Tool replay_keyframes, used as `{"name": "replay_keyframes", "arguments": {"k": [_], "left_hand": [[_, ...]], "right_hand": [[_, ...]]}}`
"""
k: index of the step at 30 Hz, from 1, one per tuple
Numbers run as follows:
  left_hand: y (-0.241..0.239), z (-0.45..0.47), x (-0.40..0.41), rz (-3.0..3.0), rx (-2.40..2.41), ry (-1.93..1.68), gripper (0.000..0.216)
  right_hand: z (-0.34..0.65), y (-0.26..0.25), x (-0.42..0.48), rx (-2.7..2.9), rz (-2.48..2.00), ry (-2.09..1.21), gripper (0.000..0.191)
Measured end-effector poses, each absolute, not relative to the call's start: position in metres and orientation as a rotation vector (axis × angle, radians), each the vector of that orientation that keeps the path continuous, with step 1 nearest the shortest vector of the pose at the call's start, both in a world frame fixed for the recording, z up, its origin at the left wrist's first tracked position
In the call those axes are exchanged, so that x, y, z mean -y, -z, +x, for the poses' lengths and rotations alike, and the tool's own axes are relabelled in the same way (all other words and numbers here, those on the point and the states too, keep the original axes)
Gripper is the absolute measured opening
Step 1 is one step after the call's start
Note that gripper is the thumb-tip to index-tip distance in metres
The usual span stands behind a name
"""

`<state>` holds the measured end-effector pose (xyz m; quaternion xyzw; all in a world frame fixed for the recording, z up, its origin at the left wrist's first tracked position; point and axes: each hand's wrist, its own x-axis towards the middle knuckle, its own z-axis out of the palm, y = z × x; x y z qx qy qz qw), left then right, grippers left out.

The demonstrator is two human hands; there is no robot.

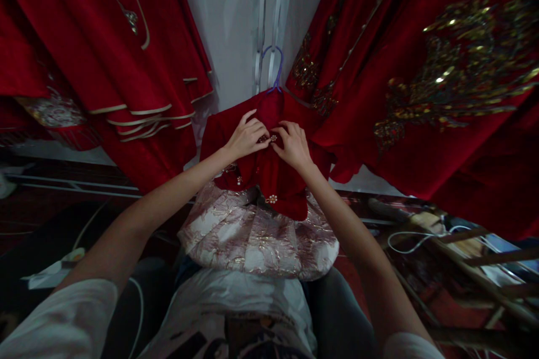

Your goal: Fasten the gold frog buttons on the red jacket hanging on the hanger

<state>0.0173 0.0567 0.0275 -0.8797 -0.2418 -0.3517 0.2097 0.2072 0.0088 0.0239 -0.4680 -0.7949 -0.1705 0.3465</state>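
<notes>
A small red velvet-looking jacket [219,129] hangs from a purple hanger [278,70], with a pale pink and silver brocade skirt [252,235] below it, over my lap. My left hand [248,137] and my right hand [293,145] meet at the upper front of the jacket. Fingers of both are pinched at a flower-shaped beaded button [273,138]; the left fingertips partly cover the fastening beside it. Lower on the front edge sits another beaded button [272,199]. A beaded ornament [239,180] dangles at the left side.
Red garments with cream piping [138,78] hang at left, and red garments with gold sequin embroidery [455,67] crowd the right. Metal rods [269,11] run down a pale wall. At lower right stands a wooden frame [458,263] with a white cable [406,244].
</notes>
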Motion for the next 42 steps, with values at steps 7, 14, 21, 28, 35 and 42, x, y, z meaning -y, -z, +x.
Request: {"name": "replay_keyframes", "arguments": {"k": [7, 14, 21, 28, 35, 42], "left_hand": [[-0.027, 0.027, -0.05, -2.419, 0.734, 0.887, 0.019], [-0.037, 0.034, -0.054, -2.46, 0.715, 0.735, 0.018], [-0.049, 0.023, -0.063, -2.749, 0.697, 0.668, 0.018], [-0.044, 0.016, -0.058, -2.861, 0.703, 0.822, 0.016], [-0.04, 0.016, -0.05, -2.717, 0.657, 0.843, 0.016], [-0.039, 0.021, -0.039, -2.536, 0.659, 0.56, 0.03]], "right_hand": [[0.206, -0.005, -0.004, 1.821, -1.229, -0.092, 0.014], [0.216, 0.005, 0.033, 1.785, -1.126, -0.497, 0.017], [0.241, 0.012, 0.039, 1.709, -1.094, -0.749, 0.028], [0.244, 0.01, 0.038, 1.689, -1.058, -0.83, 0.028], [0.245, 0.011, 0.037, 1.694, -1.052, -0.846, 0.027], [0.226, 0.008, 0.046, 1.716, -1.105, -0.608, 0.028]]}}
